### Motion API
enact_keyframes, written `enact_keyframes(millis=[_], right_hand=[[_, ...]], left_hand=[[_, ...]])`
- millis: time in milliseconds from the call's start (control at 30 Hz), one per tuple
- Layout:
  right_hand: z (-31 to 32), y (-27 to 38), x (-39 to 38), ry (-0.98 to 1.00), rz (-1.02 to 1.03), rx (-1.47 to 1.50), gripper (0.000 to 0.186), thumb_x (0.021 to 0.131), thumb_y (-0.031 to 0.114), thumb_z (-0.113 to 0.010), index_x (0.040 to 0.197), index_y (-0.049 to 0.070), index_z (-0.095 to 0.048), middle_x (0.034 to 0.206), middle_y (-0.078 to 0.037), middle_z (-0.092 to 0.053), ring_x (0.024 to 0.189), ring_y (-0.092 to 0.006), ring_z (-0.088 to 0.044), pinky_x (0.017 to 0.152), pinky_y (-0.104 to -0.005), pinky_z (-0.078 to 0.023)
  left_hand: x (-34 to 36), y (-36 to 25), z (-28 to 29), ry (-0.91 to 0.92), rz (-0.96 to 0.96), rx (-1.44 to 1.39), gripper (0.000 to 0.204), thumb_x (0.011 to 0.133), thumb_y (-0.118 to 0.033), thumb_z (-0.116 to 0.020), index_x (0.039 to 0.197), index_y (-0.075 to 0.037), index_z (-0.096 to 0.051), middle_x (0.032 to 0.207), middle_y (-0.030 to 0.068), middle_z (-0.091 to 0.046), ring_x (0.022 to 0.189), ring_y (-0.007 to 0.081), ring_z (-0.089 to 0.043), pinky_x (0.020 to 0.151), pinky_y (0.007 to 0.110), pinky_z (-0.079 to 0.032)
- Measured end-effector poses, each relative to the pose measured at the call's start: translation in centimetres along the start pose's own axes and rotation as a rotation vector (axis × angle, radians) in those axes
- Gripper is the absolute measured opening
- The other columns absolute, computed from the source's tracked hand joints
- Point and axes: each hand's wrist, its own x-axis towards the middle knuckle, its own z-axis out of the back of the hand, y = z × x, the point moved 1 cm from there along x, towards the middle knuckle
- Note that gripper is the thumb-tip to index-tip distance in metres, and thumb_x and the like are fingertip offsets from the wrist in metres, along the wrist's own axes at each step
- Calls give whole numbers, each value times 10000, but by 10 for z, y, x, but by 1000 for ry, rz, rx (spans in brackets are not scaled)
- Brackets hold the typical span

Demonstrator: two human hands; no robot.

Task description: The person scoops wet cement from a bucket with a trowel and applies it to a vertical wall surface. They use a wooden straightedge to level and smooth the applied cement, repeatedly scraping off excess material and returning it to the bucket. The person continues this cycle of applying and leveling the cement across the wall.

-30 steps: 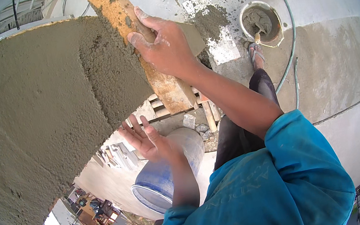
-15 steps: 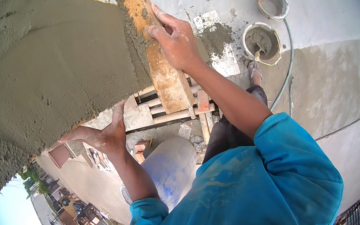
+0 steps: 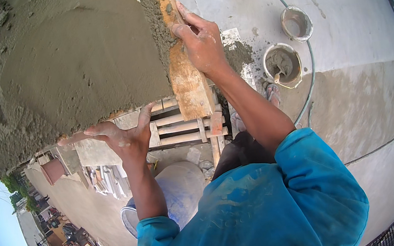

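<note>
A long wooden plank (image 3: 189, 86), crusted with mortar at its far end, lies against the right edge of a broad face of wet grey mortar (image 3: 81, 64). My right hand (image 3: 206, 45) is closed round the plank's right edge, with some fingertips hidden behind it. At the mortar's lower edge, my left hand (image 3: 128, 138) is open, thumb spread upward and fingers stretched to the left. Those fingers lie against or under the edge; whether they press on it I cannot tell. A strip of loose mortar clings along the plank's left side.
Bamboo poles (image 3: 185, 127) form a platform below the plank. A blue-white drum (image 3: 181, 189) stands in front of me. To the right are a bucket of mortar (image 3: 282, 64), another bucket (image 3: 296, 23) and a green hose (image 3: 311, 65). Mortar (image 3: 239, 55) is spilled beside a white sheet.
The view has shifted slightly. Both hands and the plank appear a little farther right; my right hand keeps its grip, and my left hand stays at the mortar's lower edge.
</note>
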Motion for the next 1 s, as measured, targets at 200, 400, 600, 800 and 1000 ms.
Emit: enact_keyframes(millis=[200, 400, 600, 800, 1000], right_hand=[[-3, -1, -29, -42, 46, 20, 605, 901, 141, -607, 1397, -168, -448, 1200, -282, -663, 1090, -212, -632, 938, -307, -487], [-6, 11, 5, -5, 106, -3, 607, 899, 139, -601, 1400, -167, -444, 1276, -315, -625, 1164, -232, -622, 976, -317, -479], [-6, 26, -23, -4, 39, 6, 607, 892, 141, -598, 1402, -155, -457, 1207, -273, -667, 1111, -218, -643, 943, -311, -494], [-13, 27, 6, -28, 117, -51, 600, 899, 147, -598, 1423, -113, -467, 1114, -210, -686, 928, -181, -634, 822, -296, -506], [-12, 29, -20, -49, 180, -51, 578, 897, 157, -610, 1397, -113, -503, 803, -60, -602, 722, -106, -494, 649, -294, -443]], left_hand=[[-2, 6, -1, 81, -46, 39, 1570, 622, -440, -954, 1543, -204, 295, 1505, 304, 421, 1388, 499, 389, 1162, 692, 9], [-10, 8, -10, 53, 155, -150, 1528, 648, -475, -933, 1560, -182, 258, 1495, 325, 420, 1400, 547, 334, 1145, 712, -97], [-10, 8, -11, 20, 132, -164, 1512, 649, -466, -935, 1572, -177, 227, 1491, 328, 422, 1402, 576, 302, 1137, 720, -137], [-3, 4, -9, 10, 111, -143, 1496, 630, -398, -957, 1592, -187, 169, 1520, 314, 390, 1404, 570, 302, 1144, 696, -198], [-12, 14, -21, -134, 120, -332, 1252, 733, -489, -879, 1624, -233, -38, 1503, 419, 317, 1373, 628, 301, 1038, 813, -148]])
